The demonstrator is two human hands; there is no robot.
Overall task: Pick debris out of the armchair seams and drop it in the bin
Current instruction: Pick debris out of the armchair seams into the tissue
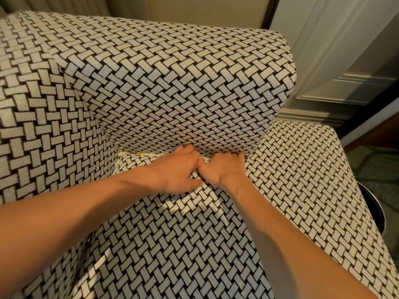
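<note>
Debris (138, 152), pale yellowish scraps, sat in the armchair (172, 83) seam at the seat's back corner. Left hand (174, 170) and right hand (223, 169) worked side by side just right of it, fingers (232, 156) dug into that seam, tips hidden; whether they gripped anything, cannot tell.

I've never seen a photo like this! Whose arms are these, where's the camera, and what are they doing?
No machine here: these are a person's two bare arms. The camera sits on their head, looking down, so you see what they see. Below is a black-and-white woven-pattern fabric armchair. The left hand and right hand meet at the seam beside the seat cushion, fingers pushed into the crack. Whether they hold anything is hidden. Small yellowish scraps lie in the seam further left in the picture. The dark round rim at the right edge may be a bin.
</note>
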